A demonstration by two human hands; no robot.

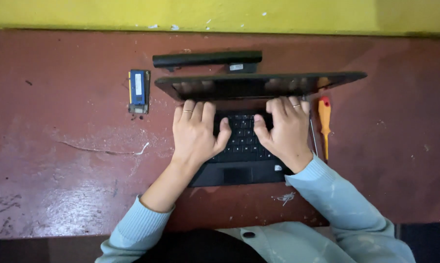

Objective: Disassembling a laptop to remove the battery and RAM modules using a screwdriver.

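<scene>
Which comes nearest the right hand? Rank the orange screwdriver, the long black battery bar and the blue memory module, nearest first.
From the right hand:
1. Orange screwdriver, just beside it on the right.
2. Long black battery bar, beyond the laptop lid, toward the wall.
3. Blue memory module, far across, left of the laptop.

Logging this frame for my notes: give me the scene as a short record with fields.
surface: worn reddish-brown table
main thing: open black laptop
left hand: flat on keyboard's left side
right hand: flat on keyboard's right side
behind laptop: long black battery
left of laptop: blue memory module
right of laptop: orange-handled screwdriver
</scene>
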